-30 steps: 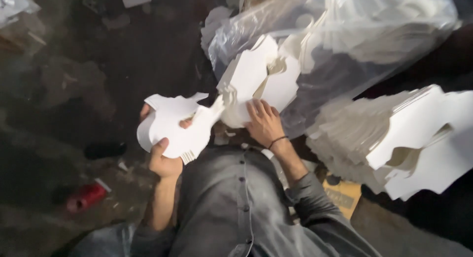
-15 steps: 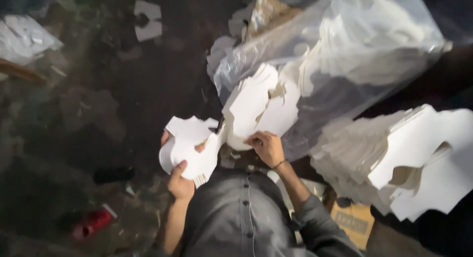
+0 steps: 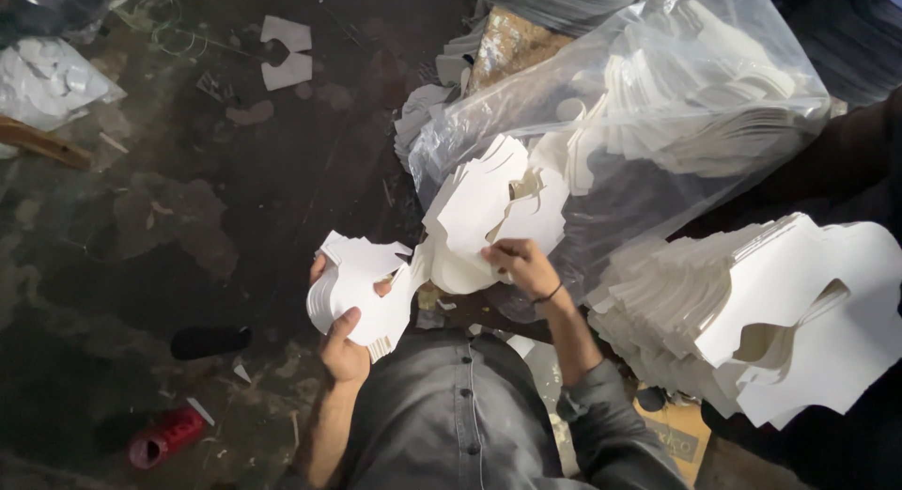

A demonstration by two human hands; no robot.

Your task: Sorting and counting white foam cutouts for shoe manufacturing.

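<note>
White card cutouts (image 3: 362, 288) in left hand (image 3: 343, 344), right hand (image 3: 526, 267) seemingly on stack (image 3: 479, 217).

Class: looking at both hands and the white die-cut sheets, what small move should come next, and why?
Probably the right hand lifts the sheet it touches off the white stack spilling from the clear plastic bag and carries it to the bundle in the left hand, which already grips several like sheets.

A fanned stack of white die-cut card pieces (image 3: 362, 288), held upright beside a taller leaning stack (image 3: 484, 222).

Workshop floor — stacked die-cut card blanks (image 3: 752, 311)
</note>
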